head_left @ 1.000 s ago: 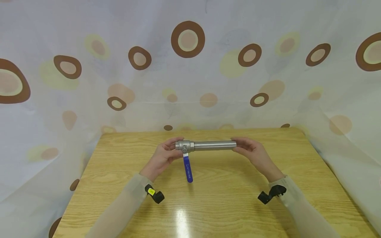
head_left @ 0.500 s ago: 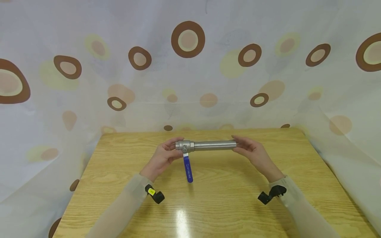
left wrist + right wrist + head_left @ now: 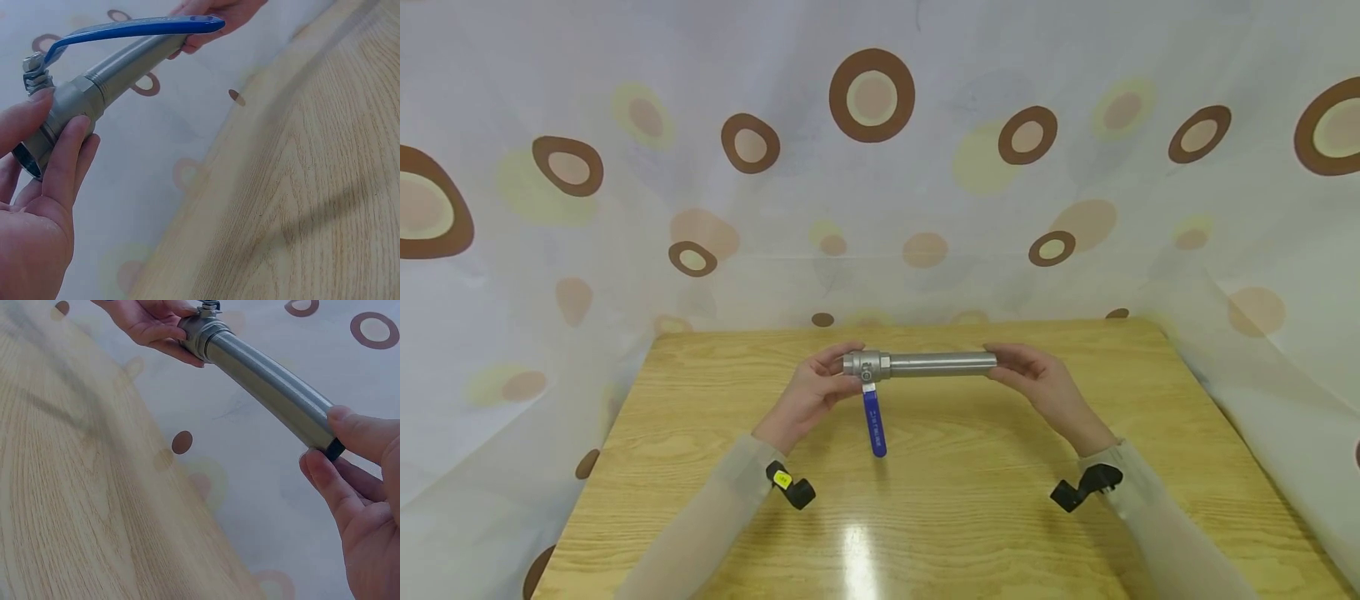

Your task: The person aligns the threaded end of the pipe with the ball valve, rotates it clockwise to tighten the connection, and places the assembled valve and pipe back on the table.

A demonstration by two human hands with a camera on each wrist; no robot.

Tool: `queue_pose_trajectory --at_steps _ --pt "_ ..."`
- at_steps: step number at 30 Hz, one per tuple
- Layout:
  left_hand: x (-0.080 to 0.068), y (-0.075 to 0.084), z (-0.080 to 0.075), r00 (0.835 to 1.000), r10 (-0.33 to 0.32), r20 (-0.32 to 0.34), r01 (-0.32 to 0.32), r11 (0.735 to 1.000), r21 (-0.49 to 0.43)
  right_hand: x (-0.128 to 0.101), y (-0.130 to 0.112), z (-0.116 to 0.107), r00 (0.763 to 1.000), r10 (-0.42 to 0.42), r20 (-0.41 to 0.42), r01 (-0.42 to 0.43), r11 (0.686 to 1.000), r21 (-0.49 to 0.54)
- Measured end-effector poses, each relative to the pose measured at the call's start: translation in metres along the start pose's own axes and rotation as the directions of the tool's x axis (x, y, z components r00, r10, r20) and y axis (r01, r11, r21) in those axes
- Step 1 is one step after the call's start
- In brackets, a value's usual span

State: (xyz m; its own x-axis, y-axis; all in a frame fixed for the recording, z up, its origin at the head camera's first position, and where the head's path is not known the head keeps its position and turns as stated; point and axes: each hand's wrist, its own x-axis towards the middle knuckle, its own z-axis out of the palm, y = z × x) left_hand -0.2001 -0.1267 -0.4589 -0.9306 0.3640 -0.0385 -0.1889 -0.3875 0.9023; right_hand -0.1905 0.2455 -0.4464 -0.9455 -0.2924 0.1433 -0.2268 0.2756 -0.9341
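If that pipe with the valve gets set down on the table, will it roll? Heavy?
Probably heavy for its size: pipe and valve look solid metal. Likely stiff; it spans both hands without sagging. The round pipe could roll, but the blue handle sticking out sideways should stop it.

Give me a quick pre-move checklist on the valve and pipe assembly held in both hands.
1. Left hand grips the valve body: ok, fingers wrap around it.
2. Right hand holds the free end of the pipe: ok, pinched between thumb and fingers.
3. Pipe seated in the valve: ok, the two meet with no gap in the wrist views; thread tightness cannot tell.
4. Blue handle free of both hands: ok, it sticks out toward the person, untouched.
5. Assembly lifted off the table: ok in the wrist views.
6. Valve open or closed inside: cannot tell.
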Motion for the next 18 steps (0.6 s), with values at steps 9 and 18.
queue_pose_trajectory --at_steps 9,18 --pt "0.0007 0.0004 -0.001 1.0 -0.009 0.002 0.009 1.0 -0.009 0.0011 0.002 0.0004 1.0 -0.008 -0.012 0.008 1.0 -0.022" --pt "0.0018 -0.0026 -0.0032 1.0 -0.006 0.001 0.006 1.0 -0.012 0.0019 0.0 0.0023 1.0 -0.009 -0.012 0.009 1.0 0.001"
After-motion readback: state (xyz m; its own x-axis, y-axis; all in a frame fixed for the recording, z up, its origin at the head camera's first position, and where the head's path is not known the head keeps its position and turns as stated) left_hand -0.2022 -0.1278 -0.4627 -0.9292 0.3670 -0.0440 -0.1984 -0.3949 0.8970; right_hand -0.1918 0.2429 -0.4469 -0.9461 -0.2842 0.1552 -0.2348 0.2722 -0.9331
